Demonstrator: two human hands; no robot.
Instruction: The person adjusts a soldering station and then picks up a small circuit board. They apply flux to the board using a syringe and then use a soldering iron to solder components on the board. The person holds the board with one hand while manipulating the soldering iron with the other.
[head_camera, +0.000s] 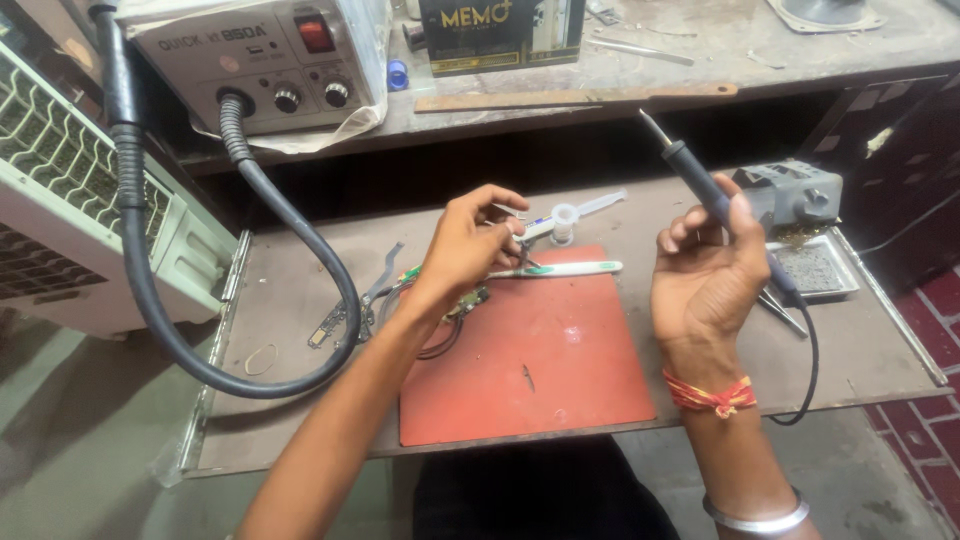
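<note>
Black-handled soldering iron (700, 180), tip raised, gripped in right hand (705, 275) over the orange mat's (540, 370) right edge. Left hand (470, 245) pinching thin wire above small green circuit board (465, 303). Likely mid-soldering; next, careful lowering of tip to joint.

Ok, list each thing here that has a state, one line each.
soldering iron: held in right hand, tip up, off the mat
left hand: pinching a thin wire
toothbrush: lying flat on red mat
circuit board: resting at mat edge
rework station: red display lit
</note>
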